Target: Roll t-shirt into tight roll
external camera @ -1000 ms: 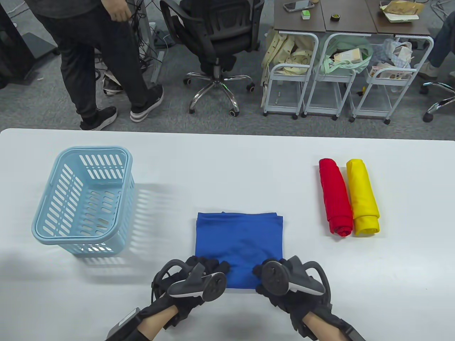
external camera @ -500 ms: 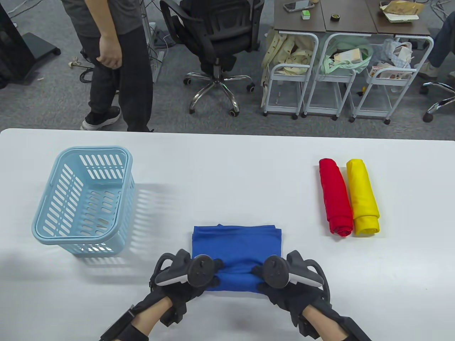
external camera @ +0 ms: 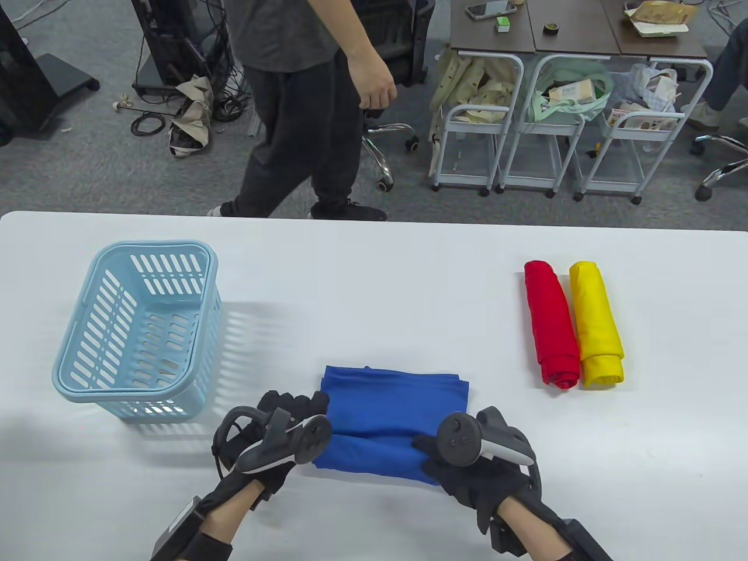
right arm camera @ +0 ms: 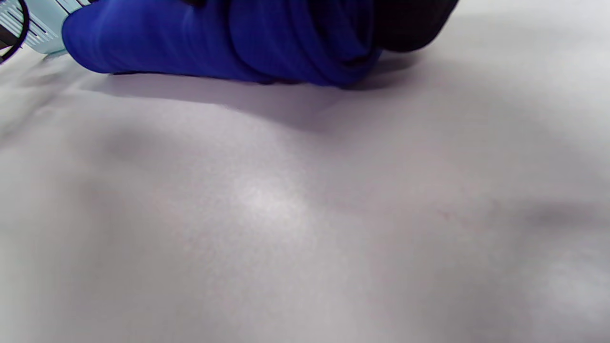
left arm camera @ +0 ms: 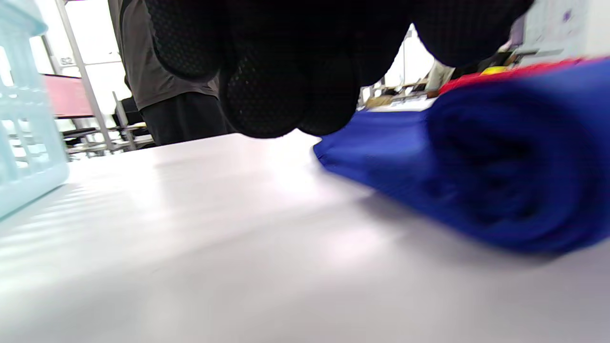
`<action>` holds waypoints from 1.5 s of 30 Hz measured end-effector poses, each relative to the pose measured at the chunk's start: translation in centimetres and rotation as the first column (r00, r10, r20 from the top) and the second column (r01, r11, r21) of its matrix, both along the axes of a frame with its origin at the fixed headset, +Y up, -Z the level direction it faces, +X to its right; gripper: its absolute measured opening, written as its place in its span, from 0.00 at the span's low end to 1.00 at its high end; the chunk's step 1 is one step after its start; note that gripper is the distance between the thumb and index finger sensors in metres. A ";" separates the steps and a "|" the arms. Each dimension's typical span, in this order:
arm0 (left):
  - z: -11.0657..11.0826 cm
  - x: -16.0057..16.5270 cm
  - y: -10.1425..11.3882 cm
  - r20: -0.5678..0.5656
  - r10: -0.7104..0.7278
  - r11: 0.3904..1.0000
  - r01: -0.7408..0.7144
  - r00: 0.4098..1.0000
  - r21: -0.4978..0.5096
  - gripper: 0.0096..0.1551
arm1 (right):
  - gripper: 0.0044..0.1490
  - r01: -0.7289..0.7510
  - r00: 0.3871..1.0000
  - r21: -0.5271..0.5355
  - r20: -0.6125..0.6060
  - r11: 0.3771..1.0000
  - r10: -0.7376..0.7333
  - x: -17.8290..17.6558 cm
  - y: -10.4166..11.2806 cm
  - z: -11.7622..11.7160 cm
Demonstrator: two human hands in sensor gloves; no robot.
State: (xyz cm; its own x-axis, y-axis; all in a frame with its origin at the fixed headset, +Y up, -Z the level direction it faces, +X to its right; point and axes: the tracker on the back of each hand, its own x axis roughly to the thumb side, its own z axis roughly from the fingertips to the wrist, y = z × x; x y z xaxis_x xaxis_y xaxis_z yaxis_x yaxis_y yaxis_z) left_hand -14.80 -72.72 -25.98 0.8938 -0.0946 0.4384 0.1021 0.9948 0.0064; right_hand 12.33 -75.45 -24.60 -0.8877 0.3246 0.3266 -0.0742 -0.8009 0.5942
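Table view: a folded blue cotton t-shirt [external camera: 397, 403] lies near the front middle of the white table [external camera: 374, 274], its near edge turned over into a thick roll while the far part lies flat. The left hand [external camera: 280, 435] in its black sensor glove sits at the roll's left end, fingers reaching along the left side of the cloth; whether they grip it cannot be told here. The right hand [external camera: 467, 461] curls its fingers onto the roll's right end. To the far left stands a pale blue slotted plastic basket [external camera: 76, 374]. To the far right a rolled red shirt [external camera: 550, 324] and a rolled yellow shirt [external camera: 596, 324] lie side by side, touching. Beyond the table a person in dark trousers [external camera: 298, 134] is walking past.

Left wrist view: the gloved fingers [left arm camera: 259, 90] hang loosely bunched above the table, just beside the roll's open end and holding nothing.

Right wrist view: the roll's end is pinned under the dark glove [right arm camera: 410, 24] at the top edge.
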 end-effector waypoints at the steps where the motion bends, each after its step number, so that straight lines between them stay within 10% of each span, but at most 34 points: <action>1: 0.5 0.7 0.1 0.067 0.045 0.999 -0.043 0.997 -0.032 0.34 | 0.37 0.000 1.000 0.000 -0.001 1.000 0.000 0.0 0.0 0.0; 10: 2.3 3.9 -2.5 0.235 -0.075 0.993 0.093 0.969 -0.067 0.39 | 0.37 -0.034 0.999 0.046 0.036 0.998 0.033 0.2 0.4 0.1; 17: 1.9 4.0 -3.0 0.215 -0.101 0.991 0.117 0.971 -0.067 0.38 | 0.38 -0.269 0.961 0.354 0.161 0.896 0.225 0.3 3.6 1.4; 24: 0.4 3.0 -2.7 0.148 0.078 0.980 -0.048 0.986 -0.194 0.32 | 0.55 -0.294 0.947 0.246 -0.057 0.924 0.316 -2.9 -0.3 2.2; 30: -0.5 1.2 -2.1 0.031 0.244 0.929 -0.225 0.969 -0.293 0.32 | 0.45 -0.212 0.971 0.183 -0.070 0.960 0.228 -2.8 -0.1 1.5; 41: 1.6 3.6 -2.4 0.143 -0.088 0.984 0.108 0.986 -0.139 0.41 | 0.42 0.041 0.998 -0.045 -0.040 0.998 -0.043 0.1 0.0 0.0; 45: 1.3 3.3 -2.2 0.139 0.010 0.979 0.019 0.990 -0.205 0.34 | 0.42 0.020 0.999 0.001 -0.027 1.000 -0.020 0.1 0.3 0.1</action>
State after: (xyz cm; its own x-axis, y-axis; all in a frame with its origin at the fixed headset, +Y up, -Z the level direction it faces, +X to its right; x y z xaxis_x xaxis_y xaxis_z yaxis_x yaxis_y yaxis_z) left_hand -11.48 -74.88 -24.71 0.8226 0.0066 0.5686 0.1192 0.9757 -0.1838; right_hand 12.43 -75.18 -24.47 -0.8719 0.3415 0.3510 -0.0736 -0.8000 0.5954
